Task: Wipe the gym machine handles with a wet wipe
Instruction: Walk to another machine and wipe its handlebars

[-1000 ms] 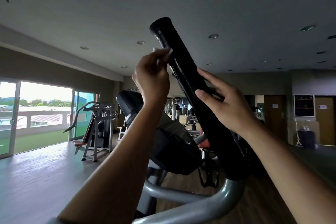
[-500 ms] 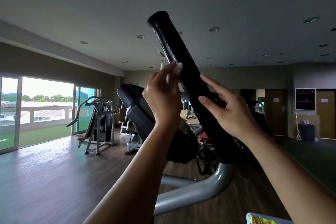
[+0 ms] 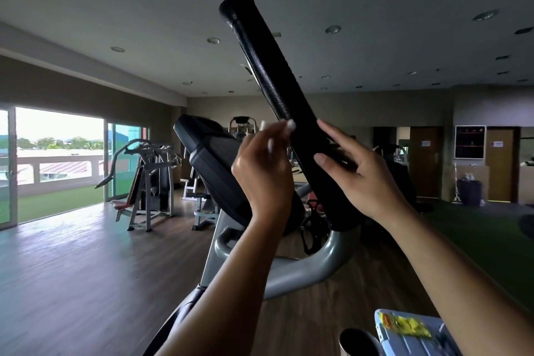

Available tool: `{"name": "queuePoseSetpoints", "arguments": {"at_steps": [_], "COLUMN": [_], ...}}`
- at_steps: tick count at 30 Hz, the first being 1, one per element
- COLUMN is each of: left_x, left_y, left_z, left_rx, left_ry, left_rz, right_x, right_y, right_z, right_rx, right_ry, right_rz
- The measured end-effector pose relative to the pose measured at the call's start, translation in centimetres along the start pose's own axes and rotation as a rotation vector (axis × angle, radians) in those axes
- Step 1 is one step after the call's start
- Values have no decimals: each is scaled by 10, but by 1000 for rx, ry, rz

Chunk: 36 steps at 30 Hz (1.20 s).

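Our left hand (image 3: 263, 170) has slid further down the black handle (image 3: 268, 66) than half a second ago. Its curled fingers pinch the wipe (image 3: 290, 125), which shows only as a white scrap, against the handle's left side. Our right hand (image 3: 362, 179) stays on the lower right side, fingers straight and spread.

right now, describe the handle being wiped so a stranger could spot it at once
Find the grey curved tube of the nearest machine. From its right end a long black handle slants up and left toward the ceiling. Unlike the flat black console beside it, it is a round, textured bar.
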<state>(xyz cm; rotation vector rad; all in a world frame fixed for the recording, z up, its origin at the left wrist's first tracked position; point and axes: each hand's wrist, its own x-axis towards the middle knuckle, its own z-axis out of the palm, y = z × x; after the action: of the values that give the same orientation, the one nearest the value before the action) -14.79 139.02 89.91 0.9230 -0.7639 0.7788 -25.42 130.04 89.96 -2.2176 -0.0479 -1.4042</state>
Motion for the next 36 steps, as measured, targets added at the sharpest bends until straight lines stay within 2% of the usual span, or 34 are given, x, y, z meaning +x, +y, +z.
{"name": "queuePoseSetpoints", "arguments": {"at_steps": [3, 9, 12, 18, 27, 32, 34, 36], "left_x": [6, -38, -57, -39, -85, -65, -66, -79], "left_y": [3, -2, -3, 4, -4, 5, 8, 10], "left_z": [7, -4, -10, -1, -9, 2, 7, 8], "left_rx": [1, 59, 46, 47, 94, 132, 155, 196], "left_ry": [49, -56, -111, -1, -152, -2, 9, -19], "left_rz": [-20, 70, 55, 4, 82, 61, 62, 74], "right_x": [-7, -24, -30, -38, -43, -44, -43, -43], "right_y": [3, 8, 11, 16, 34, 43, 46, 48], "right_z": [-3, -5, -7, -11, -15, -18, -18, -20], "right_rx": [-18, 8, -1, -9, 17, 49, 16, 113], "right_ry": [-12, -23, -23, -55, -90, -98, -108, -137], "right_rz": [10, 49, 44, 47, 56, 17, -18, -21]}}
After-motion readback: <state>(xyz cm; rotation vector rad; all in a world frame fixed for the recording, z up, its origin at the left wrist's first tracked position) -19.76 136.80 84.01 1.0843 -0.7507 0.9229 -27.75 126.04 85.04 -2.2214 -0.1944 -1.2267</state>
